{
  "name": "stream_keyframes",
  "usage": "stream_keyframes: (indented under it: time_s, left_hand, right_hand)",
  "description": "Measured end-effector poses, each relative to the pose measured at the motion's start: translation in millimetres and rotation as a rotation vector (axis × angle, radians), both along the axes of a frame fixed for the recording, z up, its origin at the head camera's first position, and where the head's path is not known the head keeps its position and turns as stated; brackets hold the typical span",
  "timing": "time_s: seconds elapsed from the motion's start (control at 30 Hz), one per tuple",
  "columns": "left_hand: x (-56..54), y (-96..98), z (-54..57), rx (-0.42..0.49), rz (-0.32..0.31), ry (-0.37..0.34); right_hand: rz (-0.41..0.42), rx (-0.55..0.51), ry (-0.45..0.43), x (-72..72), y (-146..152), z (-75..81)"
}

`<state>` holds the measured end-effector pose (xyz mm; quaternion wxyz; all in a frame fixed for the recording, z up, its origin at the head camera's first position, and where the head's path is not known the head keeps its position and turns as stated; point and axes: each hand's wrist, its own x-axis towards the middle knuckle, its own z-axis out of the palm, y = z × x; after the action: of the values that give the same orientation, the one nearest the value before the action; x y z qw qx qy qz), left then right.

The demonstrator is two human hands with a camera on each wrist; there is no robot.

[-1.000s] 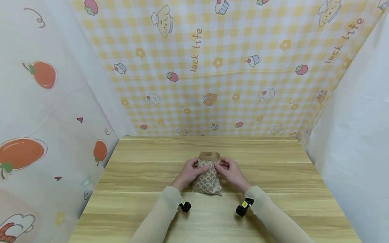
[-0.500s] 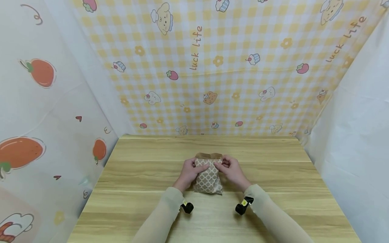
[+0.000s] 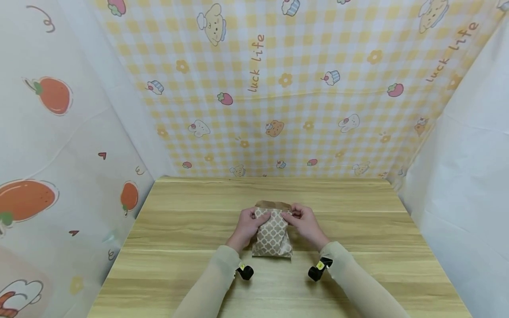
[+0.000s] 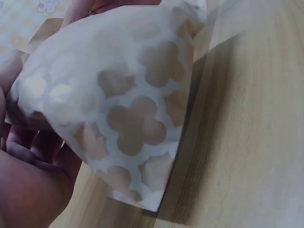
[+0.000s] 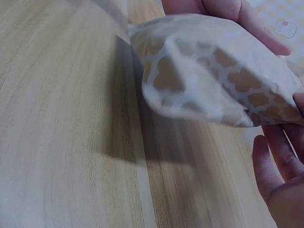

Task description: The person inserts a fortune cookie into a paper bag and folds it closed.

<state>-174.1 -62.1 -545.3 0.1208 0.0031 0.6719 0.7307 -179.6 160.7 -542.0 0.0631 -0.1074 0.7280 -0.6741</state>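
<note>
A small brown paper bag [image 3: 272, 240] with a white lattice print is held up near the middle of the table. My left hand [image 3: 246, 224] grips its upper left side, thumb across the front and fingers behind. On the upper right side, my right hand [image 3: 305, 224] pinches it the same way. Plain brown paper shows along the bag's top edge. In the left wrist view the bag [image 4: 135, 114] bulges, and its lower edge casts a shadow on the wood. From the right wrist, the bag [image 5: 209, 80] shows a creased lower corner. Its contents are hidden.
The wood-grain table [image 3: 191, 269] extends around both arms. A yellow checked cloth [image 3: 294, 110] hangs behind its back edge. White sheets stand at the left [image 3: 79, 145] and right [image 3: 457, 168]. Each wrist carries a small black camera.
The bag's top has spread wider and flatter between the hands, its mouth less open than before. Its bottom edge has come slightly toward me. Both hands keep their grip almost in place.
</note>
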Motion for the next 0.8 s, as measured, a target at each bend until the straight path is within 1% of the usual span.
stream_keyframes:
  time_s: [0.1, 0.2, 0.37, 0.47, 0.63, 0.7, 0.8]
  left_hand:
    - [0.9, 0.2, 1.2, 0.001, 0.022, 0.012]
    - [1.9, 1.1, 2.1, 0.015, 0.042, 0.009]
    - [2.8, 3.8, 1.5, 0.047, 0.065, 0.002]
    - [3.0, 5.4, 0.8, 0.060, 0.069, 0.000]
    - [4.0, 5.8, 0.0, 0.054, 0.071, -0.010]
    - [4.5, 4.4, -0.2, 0.049, 0.066, -0.011]
    - [4.8, 1.5, -1.2, 0.042, 0.046, -0.010]
  right_hand:
    - [0.001, 0.008, -0.003, 0.9, 1.1, 1.8]
    - [-0.001, 0.013, -0.010, 2.2, 2.4, 2.8]
    - [0.016, -0.008, -0.016, 4.8, 3.2, 3.6]
    - [0.029, -0.007, 0.002, 4.9, 3.7, 2.6]
    - [0.033, 0.025, 0.045, 2.3, 5.7, 0.3]
    - [0.046, 0.026, 0.040, 1.8, 6.2, 0.5]
    - [0.082, -0.002, 0.000, 2.9, 6.7, 2.5]
